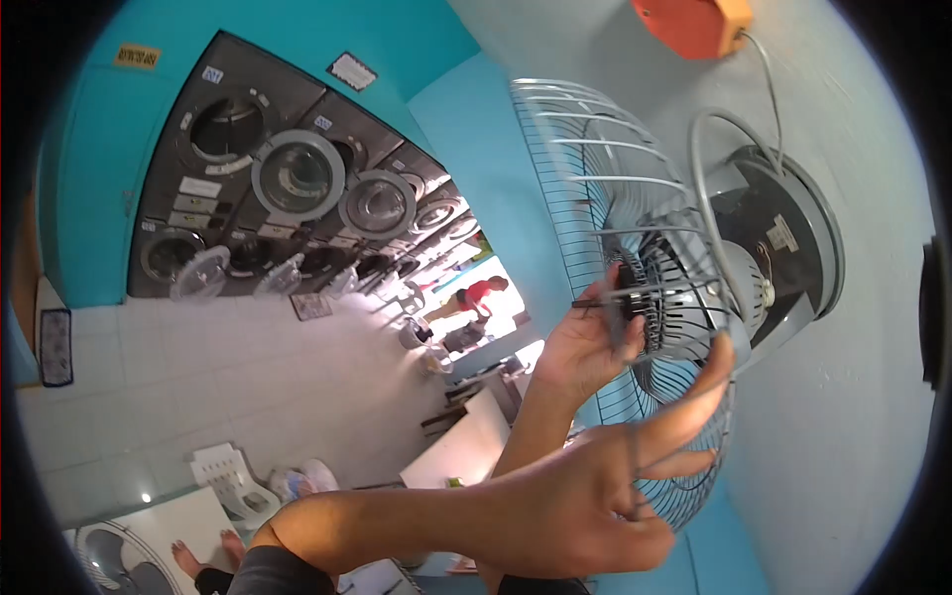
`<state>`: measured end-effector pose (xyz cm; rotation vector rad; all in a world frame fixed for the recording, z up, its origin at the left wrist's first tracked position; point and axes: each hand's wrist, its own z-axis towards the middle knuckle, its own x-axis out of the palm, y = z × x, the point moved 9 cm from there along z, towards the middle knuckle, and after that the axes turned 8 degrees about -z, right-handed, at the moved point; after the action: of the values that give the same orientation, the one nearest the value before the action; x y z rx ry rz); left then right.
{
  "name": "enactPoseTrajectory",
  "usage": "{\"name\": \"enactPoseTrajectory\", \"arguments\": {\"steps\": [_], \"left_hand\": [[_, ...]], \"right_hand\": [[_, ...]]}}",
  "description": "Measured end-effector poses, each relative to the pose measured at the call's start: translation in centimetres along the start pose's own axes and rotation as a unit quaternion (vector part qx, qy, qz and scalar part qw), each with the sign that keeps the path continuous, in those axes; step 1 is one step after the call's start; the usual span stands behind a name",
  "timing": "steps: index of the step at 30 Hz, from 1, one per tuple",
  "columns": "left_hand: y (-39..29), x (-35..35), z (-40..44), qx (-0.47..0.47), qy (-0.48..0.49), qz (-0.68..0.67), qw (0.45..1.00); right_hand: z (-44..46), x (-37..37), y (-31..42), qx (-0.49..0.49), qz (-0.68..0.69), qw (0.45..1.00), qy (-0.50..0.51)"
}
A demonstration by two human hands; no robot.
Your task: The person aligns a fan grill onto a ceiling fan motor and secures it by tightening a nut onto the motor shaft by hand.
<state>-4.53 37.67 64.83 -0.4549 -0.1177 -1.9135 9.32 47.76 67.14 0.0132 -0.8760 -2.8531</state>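
A wall fan (759,283) with a wire guard (570,178) fills the right of the view, its motor housing and round base against the wall. My right hand (575,352) is at the middle of the fan, palm towards me, with fingers and thumb around a dark central piece (627,297). Which part that is, I cannot make out. Closer to me, my left hand (610,496) is at the guard's lower edge. One long finger stretches up across the wires, while the others curl around thin guard wires. Blurred wires partly hide its grip.
Stacked front-loading machines (297,178) line the far wall, several doors open. A person in red (481,296) is by the bright doorway. Below are a white chair (233,481), a white tabletop (178,526) with bare feet on it, and another fan (119,560). An orange fixture (689,25) hangs above.
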Motion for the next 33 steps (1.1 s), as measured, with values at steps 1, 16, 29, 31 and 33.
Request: {"name": "enactPoseTrajectory", "arguments": {"steps": [1, 16, 29, 31, 33], "left_hand": [[-0.5, 0.2, -0.1, 0.011, 0.011, 0.04, 0.999], [10.3, -12.3, 8.3, 0.162, -0.011, -0.578, 0.8], [10.5, -13.4, 5.5, 0.112, -0.113, -0.332, 0.93], [8.2, -10.2, 4.2, 0.067, -0.074, -0.247, 0.964], [4.8, -5.8, 2.4, 0.009, -0.005, -0.122, 0.992]], "right_hand": [[-0.1, 0.4, -0.1, 0.01, 0.035, 0.999, 0.018], [-0.6, 3.3, -1.1, 0.103, 0.191, 0.96, 0.178], [-2.8, -1.9, -1.2, 0.019, 0.07, 0.992, -0.105], [-2.6, -2.6, -0.8, 0.007, 0.024, 0.994, -0.107], [-2.4, -3.3, -0.4, -0.006, -0.022, 0.994, -0.109]]}}
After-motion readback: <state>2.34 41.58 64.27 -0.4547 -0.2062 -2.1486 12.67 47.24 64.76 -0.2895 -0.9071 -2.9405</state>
